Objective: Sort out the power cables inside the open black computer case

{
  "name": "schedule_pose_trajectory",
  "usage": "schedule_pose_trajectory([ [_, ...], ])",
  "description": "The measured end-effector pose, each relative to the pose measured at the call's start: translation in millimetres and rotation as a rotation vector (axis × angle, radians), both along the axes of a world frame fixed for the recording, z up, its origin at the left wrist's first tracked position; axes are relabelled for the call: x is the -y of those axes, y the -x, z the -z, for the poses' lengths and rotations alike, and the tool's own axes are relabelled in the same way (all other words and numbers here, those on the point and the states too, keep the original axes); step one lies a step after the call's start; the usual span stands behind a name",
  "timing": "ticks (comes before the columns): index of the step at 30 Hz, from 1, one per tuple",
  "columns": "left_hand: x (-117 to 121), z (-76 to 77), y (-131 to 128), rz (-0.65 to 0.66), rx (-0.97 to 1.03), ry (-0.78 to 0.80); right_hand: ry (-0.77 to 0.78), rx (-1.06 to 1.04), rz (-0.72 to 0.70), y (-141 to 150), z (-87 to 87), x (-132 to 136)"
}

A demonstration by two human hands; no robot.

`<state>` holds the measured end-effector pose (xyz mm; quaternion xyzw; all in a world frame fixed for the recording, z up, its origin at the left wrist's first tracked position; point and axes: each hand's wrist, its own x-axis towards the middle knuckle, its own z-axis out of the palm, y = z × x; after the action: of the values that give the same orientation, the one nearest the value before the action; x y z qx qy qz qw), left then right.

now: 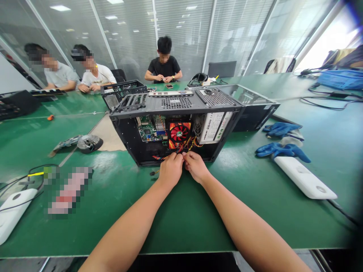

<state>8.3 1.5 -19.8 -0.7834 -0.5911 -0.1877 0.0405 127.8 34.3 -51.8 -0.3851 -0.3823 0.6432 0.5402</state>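
An open black computer case (pixel 174 109) lies in front of me, its inside facing me. It shows a green motherboard (pixel 146 132), a red-and-black fan (pixel 179 133) and a silver power supply (pixel 214 128). At the lower edge of the opening, my left hand (pixel 171 169) and my right hand (pixel 195 165) meet, fingers pinched on yellow-and-black cables (pixel 191 145) that run from inside the case. My fingers hide the exact spot they grip. A loose black connector (pixel 153 173) on a cable sticks out left of my left hand.
Behind the case stand another dark case (pixel 124 90) and a panelled case (pixel 252 113). Blue gloves (pixel 283 149) and a white power strip (pixel 306 177) lie right. A cap-like grey object (pixel 89 142) and another white strip (pixel 17 211) are left. Three people sit across the green table (pixel 198 226).
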Motion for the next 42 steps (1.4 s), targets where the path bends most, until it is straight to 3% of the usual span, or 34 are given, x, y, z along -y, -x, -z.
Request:
schedule_pose_trajectory([
  [9,0.0,-5.5,-4.4,-0.036,0.017,0.032,0.003,-0.017,-0.001,0.4,-0.6,0.4],
  [28,-4.0,9.2,0.5,0.076,0.194,-0.04,-0.002,-0.059,0.015,-1.7,-2.2,0.5],
  [42,-2.0,-0.5,-1.3,-0.022,-0.024,0.01,-0.011,-0.055,0.023,-0.7,-1.2,0.3],
])
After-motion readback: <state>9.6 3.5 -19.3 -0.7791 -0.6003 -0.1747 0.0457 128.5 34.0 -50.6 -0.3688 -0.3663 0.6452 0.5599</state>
